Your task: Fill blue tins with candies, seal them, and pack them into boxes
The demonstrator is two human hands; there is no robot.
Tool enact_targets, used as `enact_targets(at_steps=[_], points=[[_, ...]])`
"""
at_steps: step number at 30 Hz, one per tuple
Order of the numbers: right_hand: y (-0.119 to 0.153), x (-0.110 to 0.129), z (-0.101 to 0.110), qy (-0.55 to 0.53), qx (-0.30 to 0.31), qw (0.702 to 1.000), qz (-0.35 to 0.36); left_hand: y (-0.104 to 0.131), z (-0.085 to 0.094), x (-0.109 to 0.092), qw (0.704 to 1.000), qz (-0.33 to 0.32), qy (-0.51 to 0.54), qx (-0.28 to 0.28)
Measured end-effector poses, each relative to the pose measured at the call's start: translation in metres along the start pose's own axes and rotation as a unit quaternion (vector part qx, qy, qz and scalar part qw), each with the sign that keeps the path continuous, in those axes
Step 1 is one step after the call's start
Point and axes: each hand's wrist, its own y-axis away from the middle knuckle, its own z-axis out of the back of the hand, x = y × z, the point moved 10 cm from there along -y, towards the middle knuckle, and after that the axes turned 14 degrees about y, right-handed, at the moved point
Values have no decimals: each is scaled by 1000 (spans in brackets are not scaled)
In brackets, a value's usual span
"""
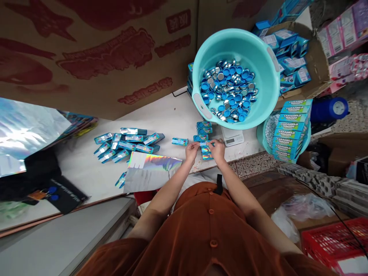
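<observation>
Pinching between 2 hands: 1 slim blue carton [204,144], smooth-sided and oblong, set crosswise in a short row of cartons on the white tabletop [161,115].
Left hand [191,152]: bare, thumb and fingers drawn in close at the carton's left end, grasping it; the exact fingertip contact is too small to make out.
Right hand [217,150]: bare, fingers bent, tips gathered on the right end of the same carton, grasping it with little gap.
Carton row: glossy printed blocks side by side; round blue shapes show at some left ends, though I cannot tell whether they are tins or print.
Lone carton [179,141]: apart from the row, near the left hand.
Loose cartons [126,146]: a jumbled cluster of hard-edged blocks farther left, some tilted against others.
Silver bag [153,174]: flat, shiny, rainbow-sheened film, lying below the cluster.
Turquoise tub [267,99]: round, smooth plastic with grey handle inserts, holding many shallow round tins [230,90], blue and bare metal.
Scale [233,138]: flat, pale, with a small display, partly under the tub's overhang in this view.
Candy boxes [290,130]: stacked, straight-edged, lettered "CARAMELO MACIZO", beside whitish beads in a teal bucket [261,138].
Cardboard box [100,86]: matt brown, printed red.
</observation>
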Motion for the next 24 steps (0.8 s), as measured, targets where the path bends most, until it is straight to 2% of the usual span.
enact_targets(at_steps=[2, 4, 10, 12, 14, 16, 17, 18, 19, 21, 23, 24], points=[[0, -7, 7, 3, -45, 999, -19, -1, -1, 4, 1000, 10, -1, -7], [-2, -17, 7, -14, -57, 997, -48, -3, -1, 11, 1000, 26, -8, -16], [-9, -28, -7, -30, 11, 997, -71, 9, 1, 30, 995, 68, -61, -31], [-9, -27, -7, -25, 20, 997, -66, 21, 6, 26, 995, 52, -85, -13], [-7, -22, -2, -17, 4, 998, -53, 36, 18, 12, 994, 25, -107, 13], [-1, -10, 11, -10, -38, 999, -15, 51, 36, -22, 983, -50, -166, 60], [4, -2, 19, -9, -64, 998, 10, 59, 47, -48, 965, -116, -221, 85], [11, 6, 27, -10, -89, 995, 36, 67, 60, -78, 932, -196, -288, 97], [19, 15, 34, -12, -108, 992, 61, 74, 80, -109, 894, -272, -348, 74], [38, 34, 44, -16, -128, 986, 107, 80, 128, -167, 824, -363, -434, -28], [58, 55, 48, -20, -128, 979, 157, 74, 172, -207, 772, -374, -500, -116], [68, 66, 49, -22, -122, 975, 184, 66, 189, -217, 761, -350, -529, -135]])
